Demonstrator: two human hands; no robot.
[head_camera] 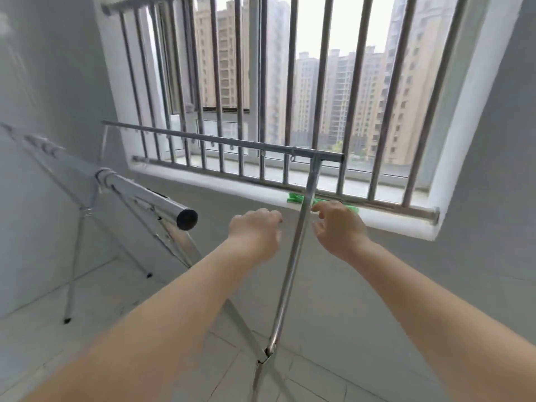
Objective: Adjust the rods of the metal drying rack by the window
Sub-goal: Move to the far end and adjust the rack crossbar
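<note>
Steel upright rod point(293, 256) stands between your hands: left hand point(255, 230) loosely curled at 9 o'clock, right hand point(339, 227) open at 3 o'clock, neither gripping. Close both evenly before shifting it.

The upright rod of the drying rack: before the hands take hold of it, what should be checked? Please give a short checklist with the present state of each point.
1. Left hand free and near the upright rod: ok, it holds nothing and is just left of the rod.
2. Right hand free: ok, fingers open, just right of the rod.
3. Rod already gripped: not ok, neither hand is closed on it.
4. Rod joined to the top crossbar: ok, they meet at a T.
5. Lower joint firm: cannot tell.
6. Green item on the sill clear of the rod: cannot tell, the rod crosses in front of it.
</note>
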